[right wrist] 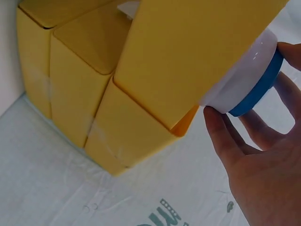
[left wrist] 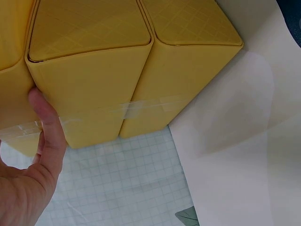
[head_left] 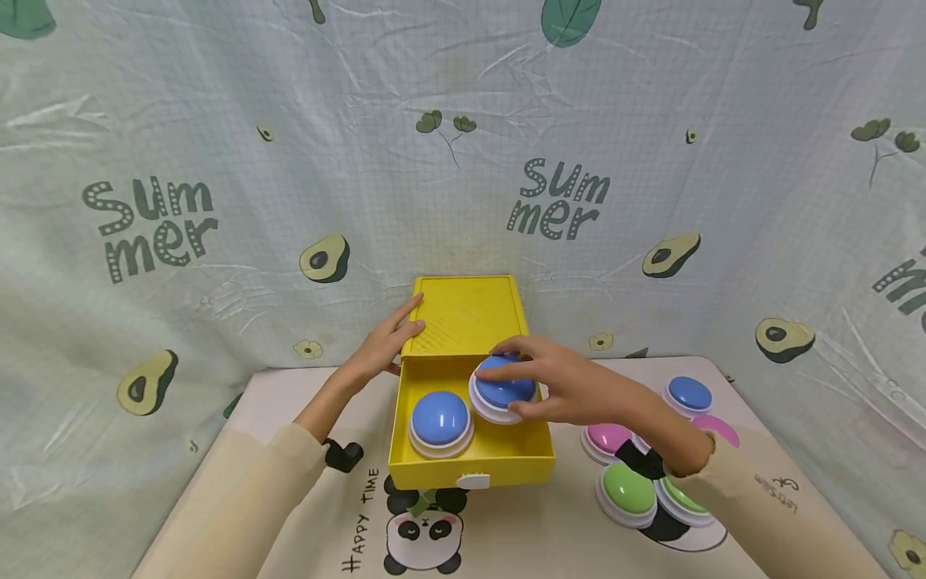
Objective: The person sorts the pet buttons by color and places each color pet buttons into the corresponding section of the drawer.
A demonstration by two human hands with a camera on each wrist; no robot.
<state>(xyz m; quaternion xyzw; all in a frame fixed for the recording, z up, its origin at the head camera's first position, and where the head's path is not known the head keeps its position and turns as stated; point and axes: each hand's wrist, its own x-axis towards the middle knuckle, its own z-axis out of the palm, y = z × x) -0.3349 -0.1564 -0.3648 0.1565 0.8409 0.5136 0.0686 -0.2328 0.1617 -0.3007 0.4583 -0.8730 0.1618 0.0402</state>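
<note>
A yellow drawer unit point(head_left: 470, 314) stands against the back sheet, and its top drawer point(head_left: 470, 473) is pulled out toward me. Inside the drawer, on the left, sits a push button point(head_left: 440, 420) with a blue dome and white base. My right hand point(head_left: 560, 378) grips a second blue push button point(head_left: 499, 390) by its rim, tilted at the drawer's right side. In the right wrist view its white base point(right wrist: 249, 70) is partly hidden behind the drawer wall. My left hand point(head_left: 382, 342) rests against the unit's left side, with extended fingers reaching its top edge.
To the right of the drawer lie several more push buttons: a blue one point(head_left: 690, 394), a pink one point(head_left: 606, 440) and a green one point(head_left: 628, 489) among them, partly covered by my right forearm. The white table point(head_left: 318, 515) carries a panda print. A patterned sheet point(head_left: 463, 161) hangs behind.
</note>
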